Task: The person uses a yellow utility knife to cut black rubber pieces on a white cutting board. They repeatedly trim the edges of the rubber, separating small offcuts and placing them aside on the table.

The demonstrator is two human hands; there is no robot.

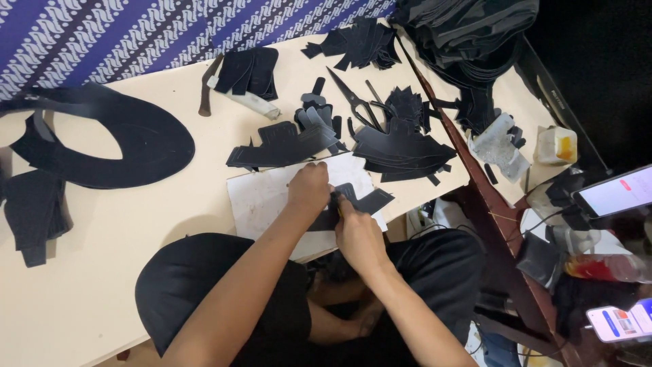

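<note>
On the pale cream desk (122, 224), a scuffed white cutting board (261, 197) lies at the near edge, and both hands work over it. The left hand (309, 187) presses flat, fingers together, on a flat black cut-out piece of leather-like sheet (370, 200) that rests on the board. The right hand (358, 234) is closed around a small yellow-tipped tool (339, 209), too hidden to identify, whose tip meets the piece's near edge.

Judging by the layout, much is already cut: a fanned stack of black shaped pieces (404, 153) sits just beyond the board, with another stack of black pieces (282, 146) to its left. Black-handled scissors (356, 102) lie idle among them. A tall pile of dark sheet material (468, 27) at the far corner looks unworked, so plenty probably remains.
</note>
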